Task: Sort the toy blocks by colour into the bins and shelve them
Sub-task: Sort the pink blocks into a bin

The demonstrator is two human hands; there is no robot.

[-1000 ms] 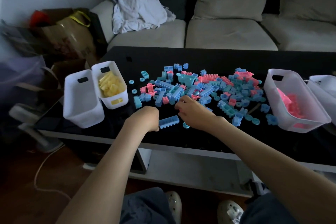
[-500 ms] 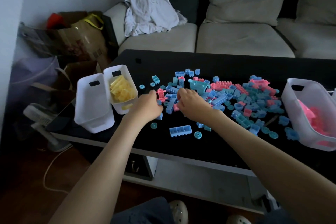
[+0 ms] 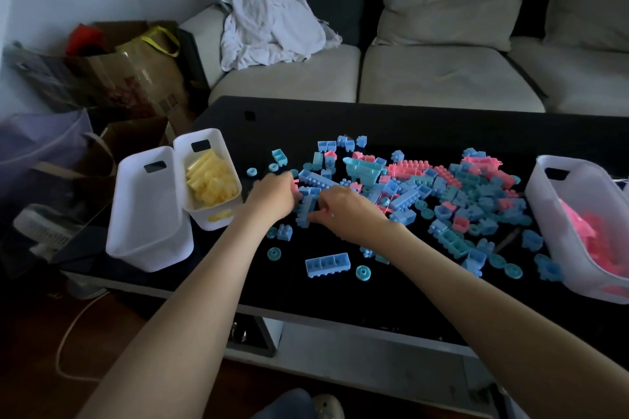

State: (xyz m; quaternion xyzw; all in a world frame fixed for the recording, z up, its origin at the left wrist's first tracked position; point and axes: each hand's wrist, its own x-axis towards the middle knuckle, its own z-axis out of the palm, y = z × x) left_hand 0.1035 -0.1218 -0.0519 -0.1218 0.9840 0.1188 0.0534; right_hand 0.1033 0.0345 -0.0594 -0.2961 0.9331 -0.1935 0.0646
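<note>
Both hands [image 3: 272,196] — fingers [image 3: 321,211] curled on blocks [image 3: 305,211]

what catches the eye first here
A bright heap of blue and pink blocks sprawls across the middle of the black table, with the left hand and right hand at its left edge. A bin of yellow blocks stands at the left, a bin of pink ones at the right.

dim room, a pale sofa [image 3: 442,78] with crumpled white cloth [image 3: 269,27] beyond the fingers [image 3: 325,204], black bench [image 3: 408,122] beneath them, paper bags [image 3: 136,78] and dark floor [image 3: 27,333] to their left.
</note>
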